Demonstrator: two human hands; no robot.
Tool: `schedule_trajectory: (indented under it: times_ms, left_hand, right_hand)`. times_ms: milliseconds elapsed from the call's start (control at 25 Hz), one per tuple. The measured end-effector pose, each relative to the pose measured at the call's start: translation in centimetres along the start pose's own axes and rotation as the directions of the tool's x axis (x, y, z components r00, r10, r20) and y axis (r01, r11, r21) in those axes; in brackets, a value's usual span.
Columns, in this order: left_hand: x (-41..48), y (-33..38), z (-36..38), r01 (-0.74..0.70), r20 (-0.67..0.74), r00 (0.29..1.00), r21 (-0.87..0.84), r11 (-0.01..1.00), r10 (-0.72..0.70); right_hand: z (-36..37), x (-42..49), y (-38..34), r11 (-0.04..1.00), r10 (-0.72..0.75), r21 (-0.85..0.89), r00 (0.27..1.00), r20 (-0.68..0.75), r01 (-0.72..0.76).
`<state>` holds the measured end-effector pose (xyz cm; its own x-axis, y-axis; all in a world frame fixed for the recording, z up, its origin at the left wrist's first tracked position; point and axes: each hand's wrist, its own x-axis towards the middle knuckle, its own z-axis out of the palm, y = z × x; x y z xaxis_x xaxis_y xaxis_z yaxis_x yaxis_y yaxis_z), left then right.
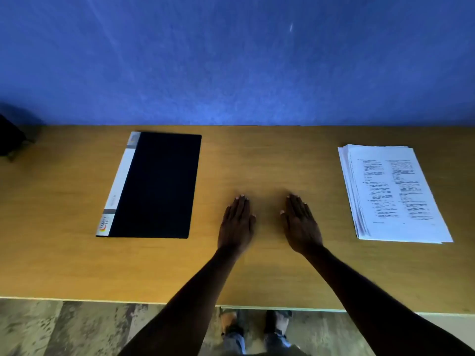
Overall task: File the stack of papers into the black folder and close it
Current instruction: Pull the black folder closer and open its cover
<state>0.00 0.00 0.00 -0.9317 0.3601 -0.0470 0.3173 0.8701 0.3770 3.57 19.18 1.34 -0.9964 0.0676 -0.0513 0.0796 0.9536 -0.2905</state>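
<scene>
A black folder [156,186] with a white spine strip lies closed on the left half of the wooden table [257,160]. On the right side lies a stack of printed white papers [393,194], slightly fanned at its left edge. My left hand [236,223] and my right hand [300,223] rest flat, palms down, side by side on the bare wood between folder and papers. Both hands hold nothing, with fingers straight and close together. Neither hand touches the folder or the papers.
A blue wall [231,60] rises directly behind the table's far edge. A dark object [10,137] sits at the far left corner. The table's near edge [102,300] runs above a patterned floor, where feet [257,327] show.
</scene>
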Motion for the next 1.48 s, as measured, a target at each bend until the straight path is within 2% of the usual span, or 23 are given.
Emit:
schedule_trajectory:
  times_ms: [120,320,1320,1480]
  left_hand:
    - [-0.4,0.3,0.8,0.04,-0.044,0.998,0.034,0.999,-0.038]
    - [-0.6,0.0,1.6,0.028,-0.057,0.998,0.077,0.997,-0.024]
    - [-0.7,0.2,1.3,0.036,-0.08,0.996,0.052,0.998,-0.032]
    - [0.3,-1.0,-0.9,-0.09,-0.065,0.994,0.015,0.996,0.091]
  right_hand:
    - [0.7,-0.1,-0.1,1.0,0.0,-0.022,1.0,-0.01,0.0]
    - [1.5,-0.2,-0.2,0.999,0.005,-0.045,0.999,-0.044,-0.007]
    - [2.4,-0.4,0.1,1.0,-0.004,-0.029,0.999,-0.046,0.003]
    - [1.6,-0.1,-0.6,0.998,-0.015,-0.058,0.997,-0.082,0.01]
